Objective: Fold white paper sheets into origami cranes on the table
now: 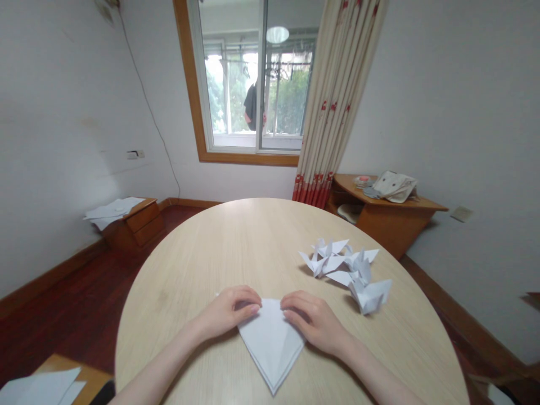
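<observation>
A folded white sheet of paper (pixel 273 349) lies on the round table, one pointed corner toward me and a flat edge at the far side. My left hand (pixel 232 308) is at its upper left edge, fingers bent and closed onto the paper with the thumb lying on top. On the opposite edge my right hand (pixel 314 320) grips the sheet the same way, fingertips and thumb pressed on its upper right. Layered edges show along the lower sides of the paper. Beyond my right hand sit several folded paper cranes (pixel 367 287) in a loose cluster.
The round wooden table (pixel 202 247) has a curved rim all around. Paper sheets lie on a small cabinet (pixel 145 216) at the left and on a surface at the lower left. A corner desk (pixel 388 219) holding a cloth bag (pixel 395 187) stands at the right, by the curtain (pixel 333 101).
</observation>
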{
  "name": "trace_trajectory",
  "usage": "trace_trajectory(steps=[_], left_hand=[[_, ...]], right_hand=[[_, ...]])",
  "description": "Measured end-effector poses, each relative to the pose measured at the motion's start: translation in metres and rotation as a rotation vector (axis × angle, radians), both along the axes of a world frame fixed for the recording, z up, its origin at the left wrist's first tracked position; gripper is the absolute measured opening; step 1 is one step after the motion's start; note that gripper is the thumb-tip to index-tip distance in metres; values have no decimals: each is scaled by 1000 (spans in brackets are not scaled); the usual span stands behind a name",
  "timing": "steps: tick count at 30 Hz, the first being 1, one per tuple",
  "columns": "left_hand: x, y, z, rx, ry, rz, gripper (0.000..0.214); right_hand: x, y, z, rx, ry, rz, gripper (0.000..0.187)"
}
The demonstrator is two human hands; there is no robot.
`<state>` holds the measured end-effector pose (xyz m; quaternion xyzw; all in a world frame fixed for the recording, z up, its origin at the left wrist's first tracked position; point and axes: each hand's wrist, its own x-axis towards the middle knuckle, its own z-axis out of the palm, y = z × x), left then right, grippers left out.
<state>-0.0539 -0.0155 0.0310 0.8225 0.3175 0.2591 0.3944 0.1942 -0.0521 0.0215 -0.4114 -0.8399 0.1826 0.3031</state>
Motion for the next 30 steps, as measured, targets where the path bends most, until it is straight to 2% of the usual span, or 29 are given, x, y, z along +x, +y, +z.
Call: trace_trajectory(steps=[5,11,15,22,25,30], left_hand=[[2,-2,-3,60,129,39,19],[5,-7,-3,137,251,62,34],[5,-5,-5,185,288,34,34],[3,1,-21,340,300,11,34],[5,3,-27,400,352,12,39],[10,1,-30,357,424,70,42]], right_hand=[[-1,-2,-5,-16,-112,12,25],[-3,-1,-5,-10,-215,32,30],[-6,-2,-4,-20,-274,33,35],[-11,-6,-2,-201,-350,6,50],[-13,-4,-6,-235,-358,8,55],[-15,1,-14,-236,-376,-16,55]])
